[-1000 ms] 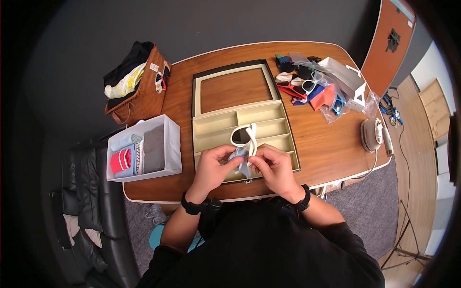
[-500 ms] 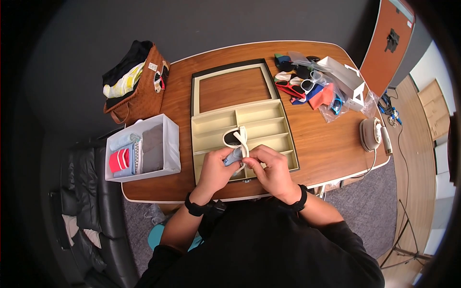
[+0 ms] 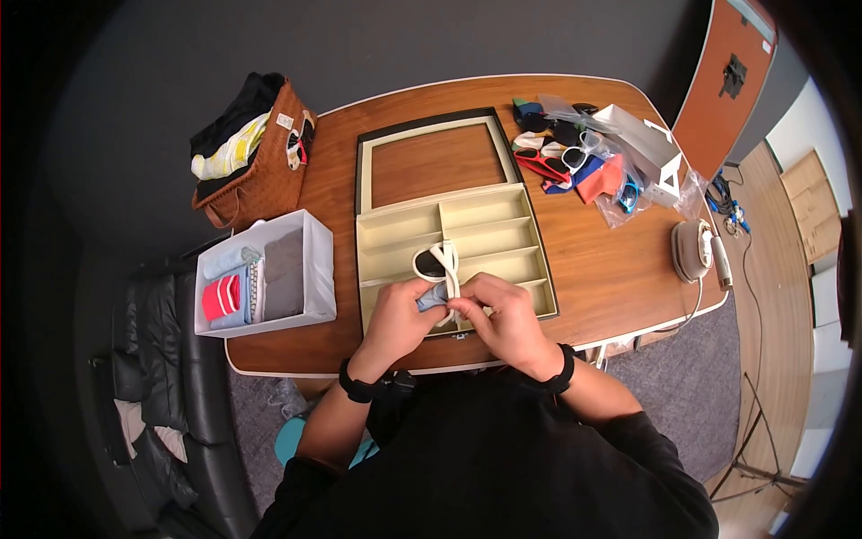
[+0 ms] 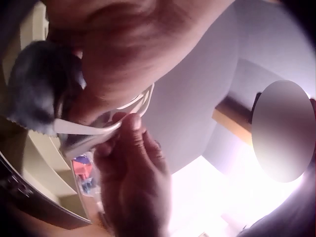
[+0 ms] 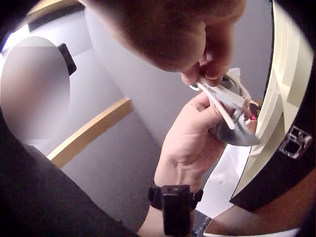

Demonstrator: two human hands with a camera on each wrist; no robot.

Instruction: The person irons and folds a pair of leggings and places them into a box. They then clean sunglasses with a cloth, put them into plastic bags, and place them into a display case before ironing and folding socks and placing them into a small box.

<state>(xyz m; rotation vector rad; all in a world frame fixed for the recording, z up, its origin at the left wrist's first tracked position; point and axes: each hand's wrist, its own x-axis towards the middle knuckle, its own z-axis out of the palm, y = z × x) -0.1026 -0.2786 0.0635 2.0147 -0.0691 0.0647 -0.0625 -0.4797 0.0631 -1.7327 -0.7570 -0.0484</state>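
A pair of white-framed sunglasses (image 3: 433, 262) with dark lenses is held above the front of an open display case (image 3: 391, 235) with cream compartments. My left hand (image 3: 395, 319) pinches a grey-blue cloth (image 3: 433, 297) against the sunglasses. From the other side, my right hand (image 3: 505, 319) pinches the white frame near its temple arms between thumb and fingers. In the left wrist view the cloth (image 4: 37, 91) bulges beyond the left hand, its edge zigzag-cut. The right wrist view has the cloth (image 5: 238, 136) bunched in the left fingers, partly hidden behind the white arms.
Left of the case stands a white fabric bin (image 3: 319, 269) of folded clothes, with a wicker basket (image 3: 269, 184) behind it. Several sunglasses and pouches lie back right, among them red sunglasses (image 3: 541, 164), beside a white box (image 3: 642, 144). A corded appliance (image 3: 690, 251) sits at the right edge.
The sunglasses have shifted left and slightly down, and their frame has turned a little. The cloth, hanging below the fingers earlier, is now bunched by the left hand.
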